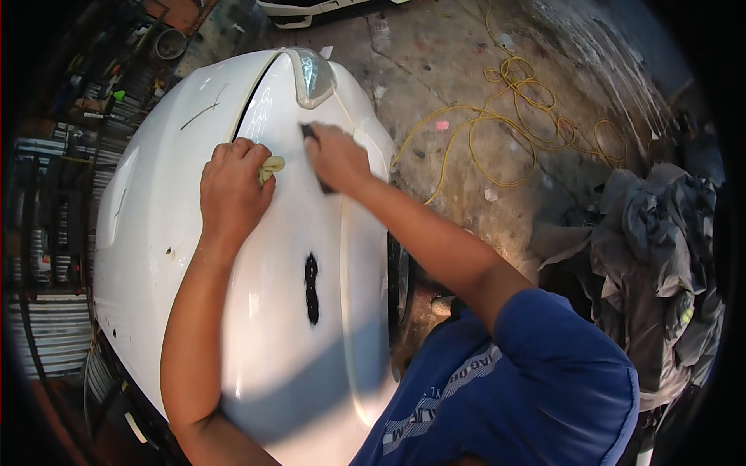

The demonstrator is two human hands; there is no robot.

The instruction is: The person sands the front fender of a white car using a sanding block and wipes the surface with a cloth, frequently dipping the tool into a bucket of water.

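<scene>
A white car body panel point(272, 311) lies below me, with a headlight point(313, 75) at its far end. My left hand point(233, 186) rests on the panel near a dark curved gap, its fingers closed round a crumpled yellowish cloth point(271, 168). To the right of it, my right hand point(339, 159) presses a dark flat block point(308, 130) against the panel just short of the headlight. That hand is slightly blurred and covers most of the block. A long black ragged-edged opening point(311, 289) shows in the panel nearer to me.
Yellow hose point(474, 116) lies in loops on the stained concrete floor point(404, 70) at the right. Crumpled grey sheeting point(653, 233) is heaped at the far right. Cluttered shelving point(58, 225) runs along the left. Part of another white vehicle point(311, 9) shows at the top.
</scene>
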